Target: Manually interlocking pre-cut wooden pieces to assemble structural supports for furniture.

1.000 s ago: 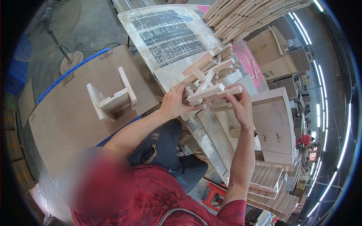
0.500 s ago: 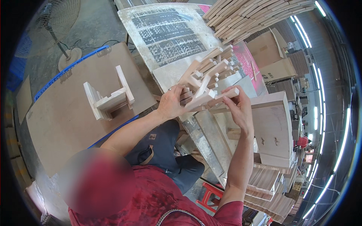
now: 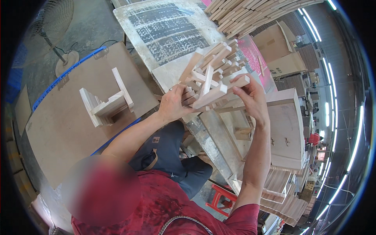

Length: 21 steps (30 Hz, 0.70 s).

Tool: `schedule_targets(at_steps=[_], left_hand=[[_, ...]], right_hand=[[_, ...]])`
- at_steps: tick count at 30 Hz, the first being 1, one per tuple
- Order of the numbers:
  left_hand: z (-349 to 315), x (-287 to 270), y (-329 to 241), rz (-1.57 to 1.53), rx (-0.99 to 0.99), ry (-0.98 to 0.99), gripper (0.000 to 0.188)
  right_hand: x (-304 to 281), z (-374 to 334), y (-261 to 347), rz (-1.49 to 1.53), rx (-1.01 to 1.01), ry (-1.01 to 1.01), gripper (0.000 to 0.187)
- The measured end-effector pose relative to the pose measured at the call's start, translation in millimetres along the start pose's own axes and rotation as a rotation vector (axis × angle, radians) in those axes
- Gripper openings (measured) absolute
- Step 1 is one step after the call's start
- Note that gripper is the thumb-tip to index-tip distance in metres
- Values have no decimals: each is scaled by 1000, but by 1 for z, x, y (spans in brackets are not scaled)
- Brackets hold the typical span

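Note:
A jumble of pale, square-ended wooden pieces (image 3: 213, 94) lies piled at the near corner of the worktable, several of them crossing at angles. At the pile's left side, my left hand (image 3: 172, 105) is closed round the ends of some wooden pieces (image 3: 188, 95); its fingertips are partly hidden behind them. My right hand (image 3: 253, 98) pinches the end of a short wooden bar (image 3: 239, 82) between thumb and fingers at the pile's right side. Whether that bar touches the pieces beside it I cannot tell.
To the left, stacked wooden pieces (image 3: 107, 105) stand on a brown board (image 3: 58, 129) with a blue rim. Long wooden strips (image 3: 250, 13) are heaped at the far end of the worktable (image 3: 164, 37). A pale wooden panel (image 3: 285, 135) stands right of my forearm; a red stool (image 3: 221, 199) is below.
My right hand has shifted slightly right with its wooden bar, farther from my left hand. The crossed pieces between my hands have turned. The whole view has shifted a little.

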<state>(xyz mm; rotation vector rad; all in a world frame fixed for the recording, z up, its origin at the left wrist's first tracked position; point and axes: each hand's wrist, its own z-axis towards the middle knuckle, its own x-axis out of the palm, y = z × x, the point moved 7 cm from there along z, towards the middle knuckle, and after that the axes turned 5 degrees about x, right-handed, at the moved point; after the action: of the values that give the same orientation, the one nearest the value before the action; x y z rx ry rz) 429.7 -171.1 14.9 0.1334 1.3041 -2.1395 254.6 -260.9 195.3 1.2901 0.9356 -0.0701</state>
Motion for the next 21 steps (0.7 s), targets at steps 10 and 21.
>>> schedule_targets(at_steps=[10, 21], left_hand=[[-6, 7, 14, 15, 33, -17, 70], [-3, 8, 14, -8, -34, 56, 80]], right_hand=[[0, -26, -19, 330, 61, -43, 25], [-9, -15, -26, 104, 65, 12, 24]])
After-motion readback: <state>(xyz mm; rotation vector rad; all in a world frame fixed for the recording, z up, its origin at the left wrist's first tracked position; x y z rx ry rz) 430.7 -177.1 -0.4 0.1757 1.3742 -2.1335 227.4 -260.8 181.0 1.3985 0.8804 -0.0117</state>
